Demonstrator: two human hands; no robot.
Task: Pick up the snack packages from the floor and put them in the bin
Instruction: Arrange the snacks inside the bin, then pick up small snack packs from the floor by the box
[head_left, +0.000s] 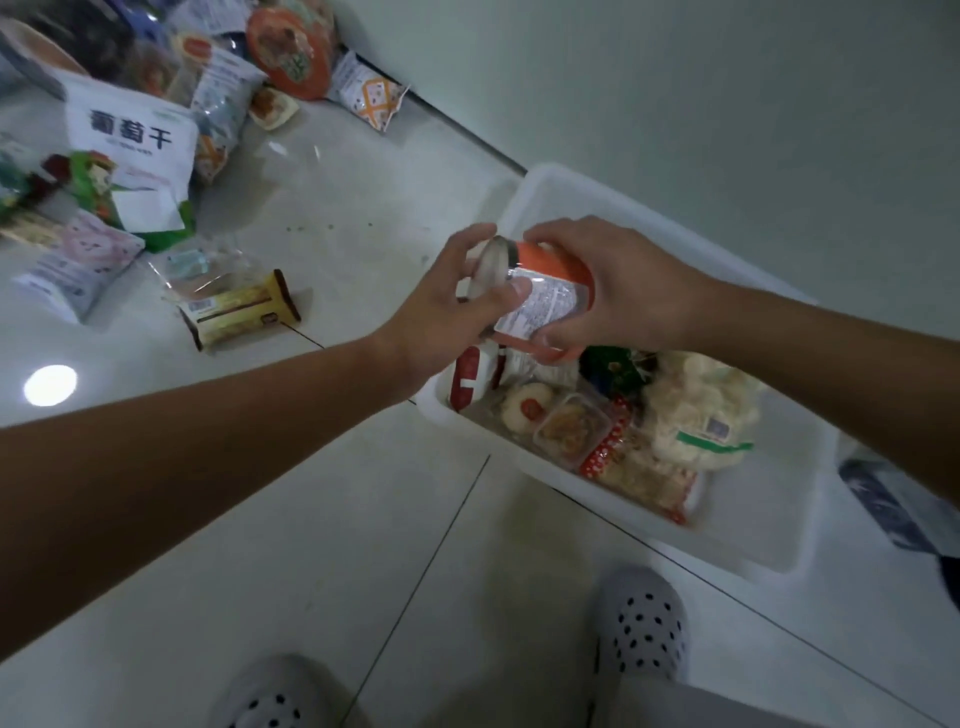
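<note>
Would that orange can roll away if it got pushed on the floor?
Probably, on its side: the can looks round, and the floor is glossy tile. It likely stays stiff: left hand and right hand grip it without dents.

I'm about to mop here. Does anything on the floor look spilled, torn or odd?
Small dark specks, like crumbs, dot the tiles between the snack pile and the white bin. Nothing else stands out. The left hand and right hand grip an orange can.
</note>
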